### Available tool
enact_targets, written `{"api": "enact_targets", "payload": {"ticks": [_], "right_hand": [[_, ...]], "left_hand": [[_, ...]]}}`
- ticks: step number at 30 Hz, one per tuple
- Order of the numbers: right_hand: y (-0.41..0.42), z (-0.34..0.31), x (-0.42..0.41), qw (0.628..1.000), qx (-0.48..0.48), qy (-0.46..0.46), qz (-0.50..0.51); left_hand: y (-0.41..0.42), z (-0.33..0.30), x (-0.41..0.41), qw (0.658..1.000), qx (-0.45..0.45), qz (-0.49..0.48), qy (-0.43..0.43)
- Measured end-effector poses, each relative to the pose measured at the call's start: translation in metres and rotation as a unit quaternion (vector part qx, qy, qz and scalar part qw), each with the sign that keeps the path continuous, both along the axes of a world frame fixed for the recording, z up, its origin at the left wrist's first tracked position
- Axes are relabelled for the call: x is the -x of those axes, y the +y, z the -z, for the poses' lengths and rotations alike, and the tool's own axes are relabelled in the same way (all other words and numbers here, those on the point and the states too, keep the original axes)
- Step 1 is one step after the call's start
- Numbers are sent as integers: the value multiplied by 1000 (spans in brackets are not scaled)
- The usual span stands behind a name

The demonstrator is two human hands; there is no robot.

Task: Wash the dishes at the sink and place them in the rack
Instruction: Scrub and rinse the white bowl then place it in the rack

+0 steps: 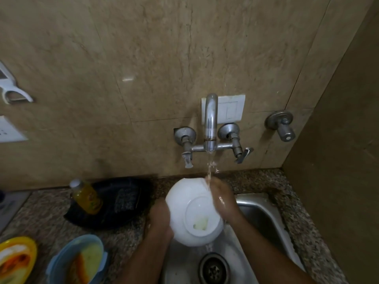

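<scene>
The round white ceramic bowl (190,210) sits base-up between both hands, left hand (160,218) gripping its left rim, right hand (222,199) pressing its right side under the tap stream (209,171)

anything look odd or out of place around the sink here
A yellowish smear is on the base of the white bowl, which both hands hold bottom-up under the running tap. A wall switch sits directly behind the spout, close to splashing water.
</scene>
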State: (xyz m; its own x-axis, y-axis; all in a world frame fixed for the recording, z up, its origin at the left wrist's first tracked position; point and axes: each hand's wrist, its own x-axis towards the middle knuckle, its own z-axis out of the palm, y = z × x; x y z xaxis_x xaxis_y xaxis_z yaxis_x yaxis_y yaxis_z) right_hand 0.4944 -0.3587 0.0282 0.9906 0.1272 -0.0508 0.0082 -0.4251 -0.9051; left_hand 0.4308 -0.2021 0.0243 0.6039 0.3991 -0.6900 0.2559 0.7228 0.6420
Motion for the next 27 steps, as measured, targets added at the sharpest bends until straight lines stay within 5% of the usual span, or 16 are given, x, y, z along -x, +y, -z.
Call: {"api": "enact_targets", "payload": {"ticks": [2, 5, 9, 13, 16, 20, 25, 27], "right_hand": [[-2, 10, -5, 972, -161, 147, 88], [11, 22, 24, 938, -273, 140, 159], [6, 20, 19, 965, -192, 68, 163], [-12, 25, -34, 980, -67, 161, 99], [9, 21, -7, 992, 52, -16, 115], [16, 30, 47, 996, -24, -65, 54], [8, 31, -13, 954, -209, 149, 155], [17, 20, 1, 974, -169, 65, 137]], "left_hand": [[3, 5, 0, 1000, -8, -18, -17], [2, 4, -1, 999, -3, -36, -25], [8, 44, -10, 999, 3, -32, 12], [-3, 20, -14, 999, 18, -37, 13], [-5, -3, -12, 997, 21, -71, 19], [-3, 5, -9, 996, 46, -72, 28], [-22, 12, 5, 990, 123, -69, -1], [-15, 13, 1, 992, 107, -64, -7]]}}
